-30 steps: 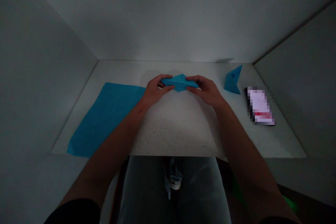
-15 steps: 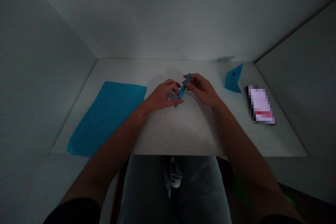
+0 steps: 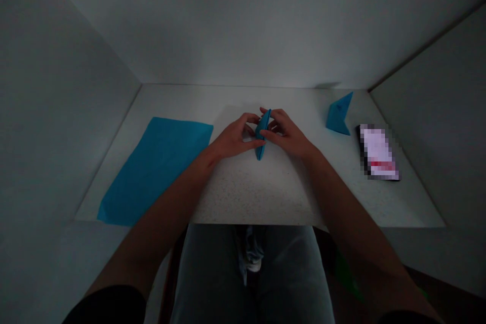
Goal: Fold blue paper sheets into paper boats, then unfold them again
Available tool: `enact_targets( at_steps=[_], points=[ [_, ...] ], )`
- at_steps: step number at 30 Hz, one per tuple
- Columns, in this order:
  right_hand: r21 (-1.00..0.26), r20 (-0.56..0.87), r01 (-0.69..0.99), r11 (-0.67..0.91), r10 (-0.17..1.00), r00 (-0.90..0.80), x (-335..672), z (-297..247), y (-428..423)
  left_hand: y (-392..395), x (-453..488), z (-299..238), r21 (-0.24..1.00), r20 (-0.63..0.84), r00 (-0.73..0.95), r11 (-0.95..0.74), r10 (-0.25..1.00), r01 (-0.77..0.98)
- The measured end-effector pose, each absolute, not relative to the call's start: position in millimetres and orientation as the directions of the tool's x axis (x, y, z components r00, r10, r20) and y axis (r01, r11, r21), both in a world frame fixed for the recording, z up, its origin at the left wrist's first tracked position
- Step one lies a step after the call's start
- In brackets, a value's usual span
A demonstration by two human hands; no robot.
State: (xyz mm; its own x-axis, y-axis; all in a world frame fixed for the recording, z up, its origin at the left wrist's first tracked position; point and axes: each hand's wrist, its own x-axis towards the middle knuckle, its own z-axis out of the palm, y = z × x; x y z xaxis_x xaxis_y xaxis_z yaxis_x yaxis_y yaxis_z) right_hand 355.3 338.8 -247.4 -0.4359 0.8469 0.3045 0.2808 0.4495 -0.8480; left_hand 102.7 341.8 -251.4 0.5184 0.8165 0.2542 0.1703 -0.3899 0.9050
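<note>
A small folded piece of blue paper [image 3: 261,134] stands on edge at the middle of the white table [image 3: 266,192], its length running away from me. My left hand [image 3: 235,139] pinches it from the left side. My right hand [image 3: 286,134] presses against it from the right, fingers on its upper edge. Both hands hold the folded paper between them, just above or on the tabletop; which of the two I cannot tell.
A flat blue paper sheet [image 3: 152,167] lies at the left of the table, reaching its front edge. A finished blue folded shape [image 3: 339,114] stands at the back right. A phone [image 3: 377,152] lies beside it near the right wall. Walls close in on three sides.
The folded paper was held flat and wide between my hands. It has been turned edge-on, and my hands have closed in together around it.
</note>
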Motion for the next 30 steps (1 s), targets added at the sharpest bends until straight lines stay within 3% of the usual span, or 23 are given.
enact_targets(
  at_steps=[7, 15, 23, 26, 30],
  points=[
    [-0.861, 0.277, 0.267, 0.432, 0.84, -0.467, 357, -251, 339, 343, 104, -254, 0.912, 0.296, 0.513, -0.398, 0.806, 0.098],
    [-0.802, 0.311, 0.333, 0.496, 0.823, -0.475, 357, -260, 341, 346, 104, -262, 0.862, 0.373, 0.478, -0.487, 0.795, 0.138],
    [-0.598, 0.403, 0.584, 0.549, 0.836, -0.372, 343, -266, 338, 353, 106, -271, 0.805, 0.441, 0.428, -0.558, 0.789, 0.202],
    [-0.666, 0.355, 0.606, 0.434, 0.9, -0.255, 340, -262, 334, 356, 104, -269, 0.828, 0.434, 0.362, -0.524, 0.825, 0.201],
    [-0.831, 0.221, 0.465, 0.304, 0.949, -0.225, 342, -251, 332, 361, 102, -266, 0.886, 0.406, 0.196, -0.437, 0.893, 0.155]
  ],
)
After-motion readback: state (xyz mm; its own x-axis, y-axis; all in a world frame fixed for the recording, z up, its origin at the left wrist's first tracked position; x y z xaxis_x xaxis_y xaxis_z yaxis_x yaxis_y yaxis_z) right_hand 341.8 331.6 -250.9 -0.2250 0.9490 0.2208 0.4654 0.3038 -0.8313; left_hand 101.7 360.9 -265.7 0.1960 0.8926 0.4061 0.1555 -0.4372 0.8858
